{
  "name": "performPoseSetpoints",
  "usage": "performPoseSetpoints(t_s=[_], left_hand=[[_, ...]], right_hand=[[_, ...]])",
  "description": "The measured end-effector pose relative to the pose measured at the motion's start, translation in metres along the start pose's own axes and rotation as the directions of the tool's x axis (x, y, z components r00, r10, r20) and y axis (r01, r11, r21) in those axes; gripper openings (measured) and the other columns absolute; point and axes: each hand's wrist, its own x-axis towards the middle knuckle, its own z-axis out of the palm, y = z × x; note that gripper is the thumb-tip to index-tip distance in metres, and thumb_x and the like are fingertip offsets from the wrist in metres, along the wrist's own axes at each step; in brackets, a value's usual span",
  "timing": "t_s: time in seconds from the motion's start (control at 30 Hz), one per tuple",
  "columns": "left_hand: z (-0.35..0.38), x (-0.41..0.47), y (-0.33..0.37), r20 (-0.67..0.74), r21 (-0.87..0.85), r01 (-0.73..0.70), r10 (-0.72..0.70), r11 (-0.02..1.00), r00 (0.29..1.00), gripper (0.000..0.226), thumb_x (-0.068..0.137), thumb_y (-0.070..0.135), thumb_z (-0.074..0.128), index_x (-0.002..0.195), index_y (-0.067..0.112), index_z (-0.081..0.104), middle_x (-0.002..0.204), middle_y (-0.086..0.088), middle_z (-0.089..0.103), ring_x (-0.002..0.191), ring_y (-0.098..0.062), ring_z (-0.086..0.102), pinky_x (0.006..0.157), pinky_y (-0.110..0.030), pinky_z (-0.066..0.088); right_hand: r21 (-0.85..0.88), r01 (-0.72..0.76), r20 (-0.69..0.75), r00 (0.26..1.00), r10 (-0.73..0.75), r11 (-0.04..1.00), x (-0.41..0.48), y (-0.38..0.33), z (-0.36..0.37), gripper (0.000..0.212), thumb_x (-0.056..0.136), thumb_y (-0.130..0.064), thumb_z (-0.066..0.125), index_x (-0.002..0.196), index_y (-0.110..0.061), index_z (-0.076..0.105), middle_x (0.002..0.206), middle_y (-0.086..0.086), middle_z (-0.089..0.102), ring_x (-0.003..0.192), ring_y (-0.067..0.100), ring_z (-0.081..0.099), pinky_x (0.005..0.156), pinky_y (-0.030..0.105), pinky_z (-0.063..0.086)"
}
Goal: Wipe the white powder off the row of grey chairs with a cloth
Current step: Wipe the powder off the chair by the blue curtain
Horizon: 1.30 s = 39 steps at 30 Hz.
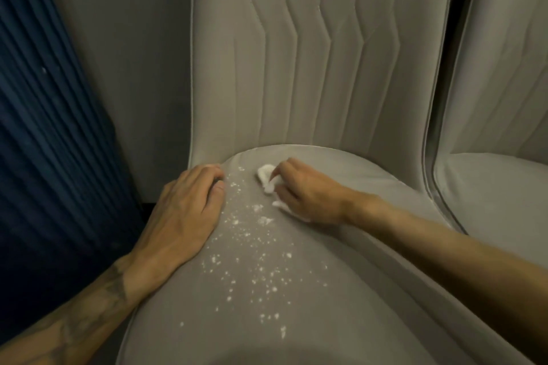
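My right hand [308, 192] pinches a crumpled, maybe paper-like white cloth [265, 176] on the smooth grey chair [341, 290]; left hand [185, 207] rests flat near the gritty powder [255, 261].

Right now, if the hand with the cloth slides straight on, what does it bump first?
The right hand with the cloth would first sweep the powder specks, then probably reach the fingers of the left hand.

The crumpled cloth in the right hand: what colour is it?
White: a small crumpled cloth pinched by the right hand on the grey chair seat; head view.
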Motion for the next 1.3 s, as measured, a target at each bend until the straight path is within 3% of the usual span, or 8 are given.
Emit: performPoseSetpoints(t_s=[0.17, 0.27, 0.37, 0.57, 0.77, 0.87, 1.03, 1.3], left_hand=[[-0.004, -0.002, -0.002, -0.030, -0.075, 0.051, -0.053, 0.996, 0.998, 0.024, 0.111, 0.036, 0.037, 0.123, 0.029, 0.058, 0.124, 0.015, 0.058, 0.111, -0.003, 0.049, 0.102, -0.034, 0.039], [-0.013, -0.005, -0.002, -0.110, -0.132, 0.097, -0.112, 0.986, 0.988, 0.020, 0.110, 0.029, 0.046, 0.125, 0.025, 0.059, 0.121, 0.014, 0.056, 0.112, -0.006, 0.050, 0.099, -0.032, 0.041], [-0.026, -0.014, -0.002, -0.109, -0.123, 0.169, -0.183, 0.978, 0.977, 0.025, 0.108, 0.036, 0.046, 0.128, 0.026, 0.057, 0.125, 0.015, 0.050, 0.115, -0.005, 0.046, 0.097, -0.026, 0.037], [-0.034, -0.049, -0.003, 0.051, -0.071, 0.366, -0.363, 0.928, 0.931, 0.022, 0.108, 0.049, 0.036, 0.118, 0.036, 0.051, 0.126, 0.016, 0.044, 0.116, -0.007, 0.044, 0.101, -0.032, 0.039], [-0.022, -0.059, -0.002, 0.085, -0.270, 0.519, -0.517, 0.811, 0.852, 0.027, 0.110, 0.046, 0.033, 0.121, 0.034, 0.055, 0.122, 0.011, 0.052, 0.113, -0.010, 0.052, 0.093, -0.032, 0.040], [-0.020, -0.061, -0.005, 0.094, -0.305, 0.544, -0.544, 0.781, 0.834, 0.029, 0.110, 0.046, 0.032, 0.121, 0.033, 0.056, 0.118, 0.010, 0.054, 0.107, -0.009, 0.054, 0.089, -0.034, 0.042], [-0.019, -0.062, -0.008, 0.107, -0.286, 0.546, -0.540, 0.787, 0.835, 0.031, 0.109, 0.050, 0.029, 0.119, 0.036, 0.055, 0.117, 0.010, 0.055, 0.108, -0.012, 0.055, 0.096, -0.043, 0.047], [-0.022, -0.061, -0.007, 0.116, -0.192, 0.526, -0.513, 0.829, 0.851, 0.032, 0.109, 0.046, 0.026, 0.120, 0.032, 0.053, 0.115, 0.005, 0.056, 0.109, -0.020, 0.054, 0.099, -0.048, 0.045]], right_hand=[[-0.010, -0.297, -0.092, 0.951, 0.295, 0.955, 0.042, 0.022, 0.002, 0.031, 0.097, -0.022, 0.055, 0.114, 0.003, 0.052, 0.120, 0.023, 0.054, 0.115, 0.040, 0.049, 0.093, 0.035, 0.033], [0.074, -0.137, -0.079, 0.987, 0.143, 0.988, 0.034, -0.019, 0.010, 0.009, 0.095, -0.015, 0.056, 0.098, -0.006, 0.056, 0.101, 0.010, 0.060, 0.104, 0.035, 0.054, 0.086, 0.027, 0.036], [0.043, 0.016, -0.028, 1.000, -0.015, 0.999, 0.024, -0.027, 0.017, 0.020, 0.100, -0.021, 0.049, 0.106, -0.002, 0.055, 0.112, 0.016, 0.056, 0.099, 0.029, 0.053, 0.085, 0.026, 0.036], [0.011, -0.217, -0.038, 0.975, 0.218, 0.976, 0.067, -0.008, 0.013, 0.030, 0.099, -0.022, 0.050, 0.115, 0.003, 0.051, 0.121, 0.024, 0.052, 0.114, 0.039, 0.049, 0.093, 0.036, 0.034], [0.085, 0.083, -0.028, 0.996, -0.081, 0.993, 0.043, -0.056, 0.025, 0.019, 0.100, -0.022, 0.049, 0.100, -0.004, 0.056, 0.103, 0.011, 0.057, 0.088, 0.023, 0.050, 0.082, 0.027, 0.037], [0.023, 0.129, 0.029, 0.991, -0.130, 0.991, 0.039, -0.047, 0.020, 0.021, 0.102, -0.024, 0.045, 0.104, -0.006, 0.055, 0.105, 0.007, 0.055, 0.088, 0.016, 0.048, 0.081, 0.022, 0.033], [-0.003, -0.078, -0.003, 0.997, 0.078, 0.997, 0.074, -0.041, 0.024, 0.024, 0.100, -0.023, 0.044, 0.110, -0.003, 0.054, 0.115, 0.019, 0.056, 0.103, 0.033, 0.054, 0.089, 0.035, 0.039], [0.050, 0.204, 0.073, 0.975, -0.208, 0.978, 0.033, -0.066, 0.018, 0.015, 0.102, -0.028, 0.047, 0.108, -0.016, 0.055, 0.103, -0.004, 0.051, 0.084, 0.006, 0.048, 0.080, 0.016, 0.041]])
